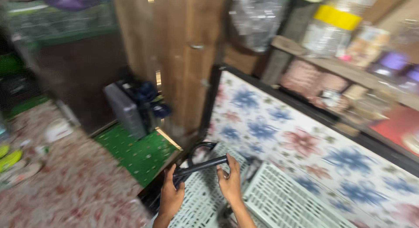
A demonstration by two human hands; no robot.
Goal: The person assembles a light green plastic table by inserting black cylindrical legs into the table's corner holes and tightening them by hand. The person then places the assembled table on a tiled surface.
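Both my hands, left hand [171,195] and right hand [230,181], grip a black bar [201,165] above the white slatted crate [279,202]; held only at its ends, I judge it could twist loose.

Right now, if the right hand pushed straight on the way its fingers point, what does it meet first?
The right hand already grips the black bar. Its fingers point up and away, so past the bar it would likely meet the flower-patterned panel first. The picture is blurred and depth is unclear.
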